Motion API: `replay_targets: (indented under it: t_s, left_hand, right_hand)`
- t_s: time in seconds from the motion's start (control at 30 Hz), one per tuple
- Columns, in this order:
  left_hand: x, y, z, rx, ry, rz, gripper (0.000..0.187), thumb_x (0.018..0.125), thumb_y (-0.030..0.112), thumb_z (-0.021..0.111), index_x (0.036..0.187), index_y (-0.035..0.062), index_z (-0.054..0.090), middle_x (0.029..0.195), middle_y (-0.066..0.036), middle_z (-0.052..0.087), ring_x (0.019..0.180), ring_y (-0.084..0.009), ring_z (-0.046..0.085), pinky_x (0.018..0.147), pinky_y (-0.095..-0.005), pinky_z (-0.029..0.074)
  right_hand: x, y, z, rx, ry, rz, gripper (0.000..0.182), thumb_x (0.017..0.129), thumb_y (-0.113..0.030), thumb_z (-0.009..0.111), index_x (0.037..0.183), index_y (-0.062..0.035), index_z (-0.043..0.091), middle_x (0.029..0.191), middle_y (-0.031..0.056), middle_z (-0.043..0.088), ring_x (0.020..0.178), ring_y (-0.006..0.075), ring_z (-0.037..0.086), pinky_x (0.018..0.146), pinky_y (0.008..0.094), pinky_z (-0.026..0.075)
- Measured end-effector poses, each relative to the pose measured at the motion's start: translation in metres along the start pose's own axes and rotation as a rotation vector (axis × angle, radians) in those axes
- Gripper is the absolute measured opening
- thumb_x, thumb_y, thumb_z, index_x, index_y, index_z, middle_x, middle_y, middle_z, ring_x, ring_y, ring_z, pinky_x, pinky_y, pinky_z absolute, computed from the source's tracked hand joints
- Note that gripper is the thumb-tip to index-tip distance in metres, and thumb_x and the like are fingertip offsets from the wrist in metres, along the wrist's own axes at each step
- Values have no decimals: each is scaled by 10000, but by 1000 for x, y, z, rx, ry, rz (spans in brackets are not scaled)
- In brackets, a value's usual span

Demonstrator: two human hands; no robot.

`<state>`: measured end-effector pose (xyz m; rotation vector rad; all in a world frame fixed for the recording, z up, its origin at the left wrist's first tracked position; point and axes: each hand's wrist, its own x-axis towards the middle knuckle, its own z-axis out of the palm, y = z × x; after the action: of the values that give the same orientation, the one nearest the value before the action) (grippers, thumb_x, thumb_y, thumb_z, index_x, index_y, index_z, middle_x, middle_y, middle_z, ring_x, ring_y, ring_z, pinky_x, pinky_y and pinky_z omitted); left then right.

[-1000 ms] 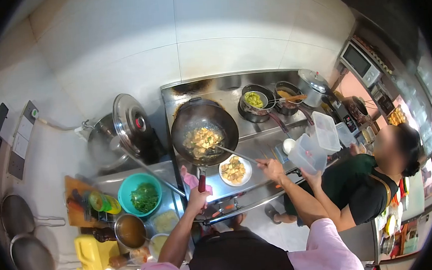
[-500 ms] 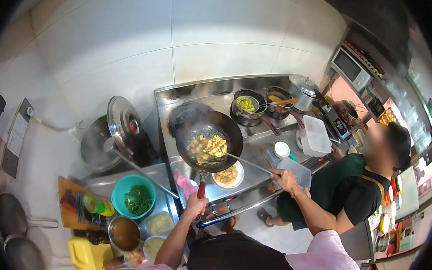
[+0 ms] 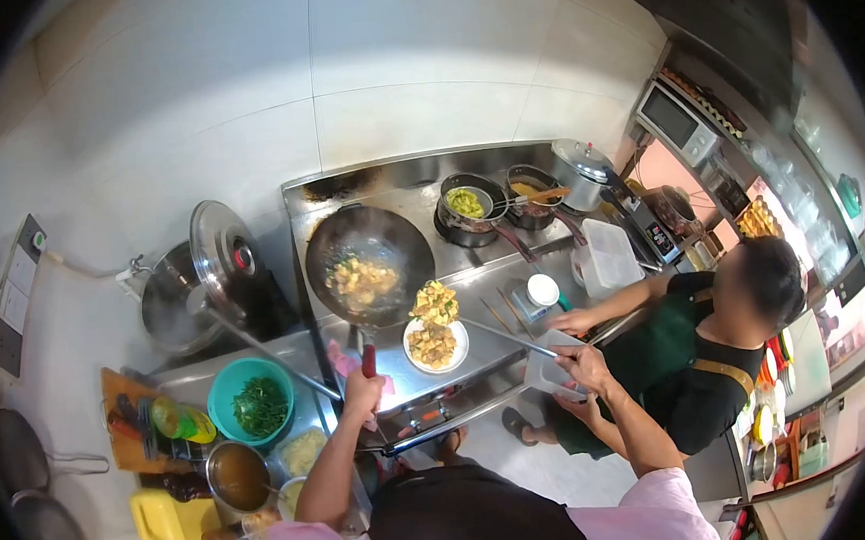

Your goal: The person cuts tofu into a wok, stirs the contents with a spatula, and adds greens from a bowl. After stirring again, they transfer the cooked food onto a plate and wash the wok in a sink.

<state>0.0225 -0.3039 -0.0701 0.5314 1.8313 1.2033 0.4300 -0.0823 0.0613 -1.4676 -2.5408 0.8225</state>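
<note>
My left hand (image 3: 363, 395) is closed around the red handle (image 3: 369, 360) of a dark wok (image 3: 407, 257), which rests on the stove with chunks of cooked food (image 3: 361, 280) inside. My right hand (image 3: 586, 368) grips the long metal handle of a ladle (image 3: 512, 338). A heap of yellowish chunks with green bits (image 3: 435, 303) fills the ladle's head and hides it. The ladle's head is over the back edge of a white bowl (image 3: 464, 348) that holds similar food. A pink cloth (image 3: 344, 361) lies near the wok handle.
A co-worker (image 3: 719, 350) stands close on the right, holding a clear plastic container (image 3: 548, 367). Pans (image 3: 472, 232) and a pressure cooker (image 3: 581, 174) stand at the back right. On the left are a lidded pot (image 3: 169, 303), a teal bowl of greens (image 3: 219, 395) and a sauce pot (image 3: 216, 476).
The ladle, loaded with food, has moved from inside the wok to over the white bowl. The wok has levelled back onto the stove. The co-worker's arm now reaches toward the counter.
</note>
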Motion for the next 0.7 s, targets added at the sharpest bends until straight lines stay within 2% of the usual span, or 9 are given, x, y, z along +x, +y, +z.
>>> replay_targets:
  t_s: [0.03,0.13,0.33,0.43,0.57,0.7]
  left_hand:
    - [1,6,-2,7,0,-26,87,823,121,618,838,48,573,550,-33,536,397,-140,497,365,-318,377]
    - [-2,17,-9,-3,15,-69,83,820,112,619,824,57,557,546,-33,533,397,-141,495,365,-321,373]
    - [5,5,0,-75,32,-19,92,814,112,620,813,66,540,541,-34,526,381,-146,488,341,-328,353]
    - [1,7,0,-39,25,-30,95,814,111,617,799,64,536,539,-38,524,376,-151,496,330,-330,349]
    - [-2,5,-1,-20,10,-19,94,818,98,610,780,60,533,536,-41,522,379,-158,509,330,-336,356]
    - [2,-1,3,-17,47,12,87,809,90,637,834,14,603,524,-51,542,395,-169,525,373,-345,375]
  right_hand:
    - [-8,-12,-9,29,-47,86,313,939,-251,642,1229,-148,700,1030,157,735,812,275,723,778,358,538]
    - [-15,-6,-10,-25,-60,71,313,941,-256,636,1234,-165,700,1011,153,737,734,260,716,745,357,546]
    - [18,17,12,-306,-133,-21,319,929,-346,607,1186,-199,725,981,166,732,775,338,713,784,411,558]
    - [44,11,16,-446,-155,-102,298,899,-332,606,1124,-198,747,944,168,731,794,378,706,782,441,565]
    - [67,-42,-13,-608,-136,-227,231,855,-278,629,1016,-189,769,903,148,734,795,356,716,737,443,571]
    - [73,-99,-35,-854,-110,-202,207,851,-261,629,990,-189,765,864,135,732,795,342,717,704,447,562]
